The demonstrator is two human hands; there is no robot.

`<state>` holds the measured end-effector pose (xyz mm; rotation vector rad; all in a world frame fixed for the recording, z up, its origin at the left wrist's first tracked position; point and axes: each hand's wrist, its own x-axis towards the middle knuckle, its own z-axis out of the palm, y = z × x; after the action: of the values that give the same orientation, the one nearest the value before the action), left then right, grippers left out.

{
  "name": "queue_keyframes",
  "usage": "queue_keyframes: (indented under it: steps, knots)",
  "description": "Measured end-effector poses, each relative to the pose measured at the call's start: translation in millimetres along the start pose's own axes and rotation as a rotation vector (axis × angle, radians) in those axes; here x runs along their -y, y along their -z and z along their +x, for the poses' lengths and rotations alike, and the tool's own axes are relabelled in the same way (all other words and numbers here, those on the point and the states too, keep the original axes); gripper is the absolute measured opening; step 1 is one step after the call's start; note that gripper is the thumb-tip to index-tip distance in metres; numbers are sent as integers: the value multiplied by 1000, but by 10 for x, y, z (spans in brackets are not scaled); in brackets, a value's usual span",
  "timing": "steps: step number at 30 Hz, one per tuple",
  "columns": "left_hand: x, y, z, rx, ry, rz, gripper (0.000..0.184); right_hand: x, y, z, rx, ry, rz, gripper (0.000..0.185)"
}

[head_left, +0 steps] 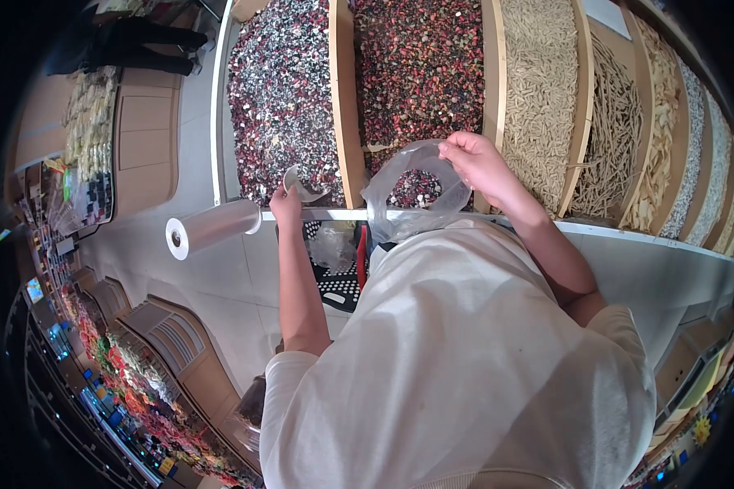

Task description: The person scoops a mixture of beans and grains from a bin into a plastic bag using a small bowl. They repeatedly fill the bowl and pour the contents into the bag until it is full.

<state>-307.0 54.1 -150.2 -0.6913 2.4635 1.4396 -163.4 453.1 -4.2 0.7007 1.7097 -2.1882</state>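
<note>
My left hand (285,204) is closed around a pale scoop (303,187) at the front edge of the bin of mixed dark, red and white beans (281,98). The scoop's blade points into that bin. My right hand (475,165) pinches the rim of a clear plastic bag (381,200), which hangs open over the front edge of the neighbouring bin of red and dark beans (416,73). Mixed beans (416,189) show inside the bag's round opening. I cannot tell how full the bag is.
A roll of clear plastic bags (220,226) sticks out left of the bins. Wooden dividers (345,106) separate them. Below is a black perforated basket (338,295) with a red handle. Further right are bins of pale short pieces (540,98) and brown sticks (607,134). A person's legs (151,41) show upper left.
</note>
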Motion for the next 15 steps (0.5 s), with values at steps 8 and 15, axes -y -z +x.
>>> queue_keyframes:
  steps: [8, 15]
  knots:
    - [-63, -4, -41, 134, 182, -168, 27, 7, -5, -13, -5, 18, 20, 19]
    - [-210, -66, -235, 169, 236, -473, 26, 14, 4, -23, -15, 4, 5, 20]
